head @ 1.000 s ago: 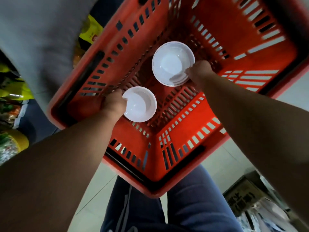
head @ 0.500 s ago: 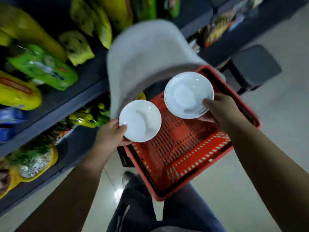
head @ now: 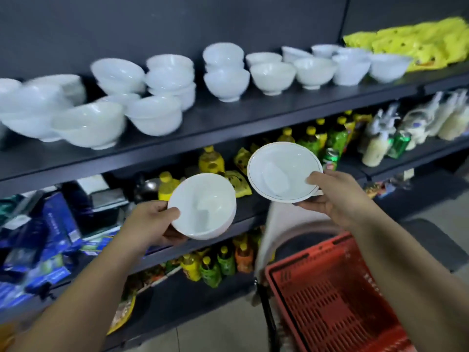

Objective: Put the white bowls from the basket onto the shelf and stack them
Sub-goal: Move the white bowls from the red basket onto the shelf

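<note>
Yellow-capped bottles (head: 212, 160), blue boxes (head: 57, 219)

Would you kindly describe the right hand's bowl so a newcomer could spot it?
Below the dark shelf of white bowls, two hands each hold a bowl near the red basket. The right hand pinches the wider, shallower bowl, whose rim carries a thin dark line that the left hand's plain bowl lacks.

1. No text, brand or number can be read anywhere, because blur smears every label.
2. Blue boxes (head: 57, 223) on a lower shelf carry pale lettering, too blurred to make out.
3. Yellow-capped bottles (head: 212, 161) and yellow packets (head: 418, 44) show print, but it is illegible.
</note>
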Demonstrator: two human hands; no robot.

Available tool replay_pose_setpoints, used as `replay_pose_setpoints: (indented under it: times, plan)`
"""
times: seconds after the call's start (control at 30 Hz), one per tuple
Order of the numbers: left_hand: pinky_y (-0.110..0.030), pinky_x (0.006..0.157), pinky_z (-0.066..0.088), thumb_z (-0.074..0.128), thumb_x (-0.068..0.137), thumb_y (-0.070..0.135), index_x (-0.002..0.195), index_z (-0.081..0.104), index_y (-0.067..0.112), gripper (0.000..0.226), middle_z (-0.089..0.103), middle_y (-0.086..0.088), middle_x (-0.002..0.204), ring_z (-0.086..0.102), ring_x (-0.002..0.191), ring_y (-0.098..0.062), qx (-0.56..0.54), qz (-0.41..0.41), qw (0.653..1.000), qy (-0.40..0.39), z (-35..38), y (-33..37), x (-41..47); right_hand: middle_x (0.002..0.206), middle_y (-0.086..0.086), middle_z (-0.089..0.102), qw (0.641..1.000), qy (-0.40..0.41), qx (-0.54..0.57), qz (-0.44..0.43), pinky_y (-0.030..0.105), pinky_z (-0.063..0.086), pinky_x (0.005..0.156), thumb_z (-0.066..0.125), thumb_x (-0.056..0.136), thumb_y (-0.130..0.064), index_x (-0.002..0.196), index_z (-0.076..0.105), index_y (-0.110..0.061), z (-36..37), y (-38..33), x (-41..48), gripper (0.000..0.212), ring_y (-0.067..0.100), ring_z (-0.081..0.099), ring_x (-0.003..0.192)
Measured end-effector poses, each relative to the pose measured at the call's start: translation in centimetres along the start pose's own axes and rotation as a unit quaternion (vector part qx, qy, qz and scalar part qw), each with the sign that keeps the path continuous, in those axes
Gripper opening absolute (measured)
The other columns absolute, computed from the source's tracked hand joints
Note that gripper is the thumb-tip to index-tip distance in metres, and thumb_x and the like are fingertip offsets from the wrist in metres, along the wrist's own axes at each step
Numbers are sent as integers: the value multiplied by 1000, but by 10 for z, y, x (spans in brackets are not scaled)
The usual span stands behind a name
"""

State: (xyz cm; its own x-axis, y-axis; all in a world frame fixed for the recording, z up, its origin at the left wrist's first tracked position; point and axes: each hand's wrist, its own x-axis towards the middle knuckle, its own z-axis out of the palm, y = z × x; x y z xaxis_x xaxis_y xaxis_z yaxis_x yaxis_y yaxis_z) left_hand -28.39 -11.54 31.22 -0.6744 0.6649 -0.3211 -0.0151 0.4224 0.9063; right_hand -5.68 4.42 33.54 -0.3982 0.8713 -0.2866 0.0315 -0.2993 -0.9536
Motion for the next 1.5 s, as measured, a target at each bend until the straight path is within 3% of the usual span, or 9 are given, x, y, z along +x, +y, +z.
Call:
replay_pose_setpoints:
  times: [0.13, 0.3, 0.47, 0.6, 0.73, 0.9, 1.2, 1.33, 1.5]
  plan:
    - [-22, 36, 50, 45, 89, -1, 73, 60, 6, 22, 62, -6, 42, 60, 35, -17, 7, 32, 999, 30, -73, 3, -10, 85, 10, 55, 1000, -23, -6, -11, 22, 55, 44, 45, 89, -1, 80, 52, -6, 66, -9, -16, 13, 28, 59, 70]
    - [-27, 39, 54, 44, 89, -2, 69, 58, 4, 24, 59, -5, 38, 58, 33, -17, -27, 23, 996, 87, -152, -8, -26, 86, 7, 53, 997, -76, -7, -2, 23, 54, 42, 45, 89, 1, 80, 50, -6, 147, -8, -30, 13, 28, 58, 73]
    - [-24, 37, 52, 45, 88, -2, 76, 58, 3, 19, 61, -15, 56, 59, 33, -17, -51, 3, 986, 159, -213, -20, -39, 94, 10, 53, 990, -143, -5, 13, 26, 56, 44, 46, 88, 3, 84, 52, -3, 218, -4, -27, 9, 24, 56, 75]
    - [-22, 35, 50, 45, 88, -2, 75, 57, 1, 18, 61, -11, 44, 59, 34, -16, -65, -1, 973, 221, -251, -19, -41, 91, 12, 54, 979, -204, -14, 24, 29, 57, 45, 46, 88, 3, 92, 53, 0, 271, -4, -18, 8, 25, 56, 75]
    - [-23, 34, 50, 48, 87, -2, 70, 54, -1, 17, 60, -17, 52, 60, 34, -18, -76, -15, 953, 294, -294, -8, -28, 77, 14, 52, 961, -272, -19, 53, 32, 56, 46, 45, 88, 3, 79, 52, -1, 330, -9, -9, 12, 27, 54, 64]
    - [-24, 33, 49, 46, 87, 0, 93, 49, -9, 11, 58, -24, 68, 59, 32, -22, -59, -47, 940, 332, -344, 6, 0, 74, 15, 53, 942, -329, -35, 63, 26, 55, 42, 44, 88, 0, 88, 52, -3, 392, -13, 8, 9, 25, 55, 60]
    - [-21, 31, 44, 48, 84, 1, 74, 51, -6, 13, 58, -24, 57, 57, 30, -23, 8, -48, 957, 284, -414, 7, 56, 94, 16, 52, 962, -262, -26, 67, 29, 56, 41, 44, 88, -1, 99, 46, -3, 462, -4, 24, 11, 31, 58, 68]
    - [-23, 33, 48, 49, 85, 1, 78, 51, -3, 9, 59, -22, 53, 59, 33, -24, 18, -37, 976, 216, -431, 4, 73, 101, 19, 51, 977, -204, -20, 67, 24, 52, 37, 44, 89, -2, 121, 42, 1, 480, 2, 20, 32, 37, 59, 65]
    - [-22, 34, 48, 47, 85, 2, 77, 51, -4, 11, 58, -14, 38, 60, 34, -23, 7, -26, 989, 148, -447, -4, 91, 100, 17, 55, 985, -166, 6, 57, 24, 57, 48, 54, 91, -14, 116, 45, -3, 490, 6, 8, 28, 33, 61, 69]
